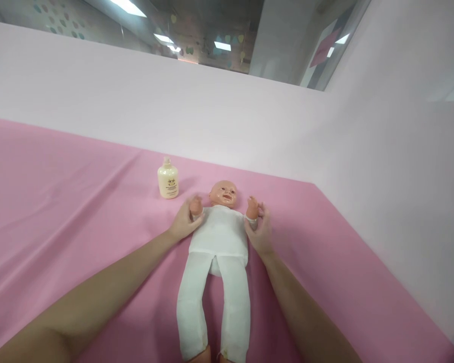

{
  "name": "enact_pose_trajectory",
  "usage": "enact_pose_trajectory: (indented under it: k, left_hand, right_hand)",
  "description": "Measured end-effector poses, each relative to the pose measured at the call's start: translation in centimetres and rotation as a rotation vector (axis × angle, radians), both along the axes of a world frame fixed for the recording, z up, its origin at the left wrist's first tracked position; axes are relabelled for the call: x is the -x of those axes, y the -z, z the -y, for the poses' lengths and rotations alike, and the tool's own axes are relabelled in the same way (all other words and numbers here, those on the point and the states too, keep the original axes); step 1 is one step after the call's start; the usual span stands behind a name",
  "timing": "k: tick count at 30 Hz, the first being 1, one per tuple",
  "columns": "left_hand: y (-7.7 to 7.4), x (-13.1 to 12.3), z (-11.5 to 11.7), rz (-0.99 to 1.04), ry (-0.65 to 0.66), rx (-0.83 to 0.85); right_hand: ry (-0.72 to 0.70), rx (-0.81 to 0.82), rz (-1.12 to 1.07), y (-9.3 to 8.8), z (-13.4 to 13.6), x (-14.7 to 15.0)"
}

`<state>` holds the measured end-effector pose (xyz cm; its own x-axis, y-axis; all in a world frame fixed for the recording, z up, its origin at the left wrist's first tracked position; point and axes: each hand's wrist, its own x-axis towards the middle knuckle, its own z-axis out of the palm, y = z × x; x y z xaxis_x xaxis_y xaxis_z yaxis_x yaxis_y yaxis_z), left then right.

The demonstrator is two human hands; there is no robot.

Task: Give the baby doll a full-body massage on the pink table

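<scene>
A baby doll (218,247) in a white suit lies on its back on the pink sheet (68,201), head away from me, arms raised. My left hand (184,223) is wrapped round the doll's arm on the left side, near its wrist. My right hand (260,233) grips the doll's other arm at the white cuff, fingers curled about it. Both my forearms reach in from the bottom of the view on either side of the doll's legs.
A small cream-coloured bottle (168,179) stands upright on the sheet just left of the doll's head. Pale pink walls (393,166) rise behind and to the right of the sheet.
</scene>
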<state>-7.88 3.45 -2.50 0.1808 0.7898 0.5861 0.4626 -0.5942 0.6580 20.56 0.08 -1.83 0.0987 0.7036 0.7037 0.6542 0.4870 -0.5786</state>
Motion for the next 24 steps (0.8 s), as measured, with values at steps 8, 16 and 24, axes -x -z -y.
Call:
enact_pose_trajectory:
  k: [8, 16, 24]
  left_hand:
    - [-1.1, -0.2, 1.1, -0.259, 0.305, -0.167]
    - [-0.7, -0.3, 0.9, -0.136, 0.178, -0.126]
    - [1.4, -0.4, -1.2, -0.098, -0.035, -0.065]
  right_hand:
    - [-0.249, -0.03, 0.35, -0.9, 1.4, 0.9]
    - [-0.171, -0.065, 0.32, -0.3, 0.8, 0.3]
    - [-0.041, 0.179, 0.339, 0.9, -1.0, -0.1]
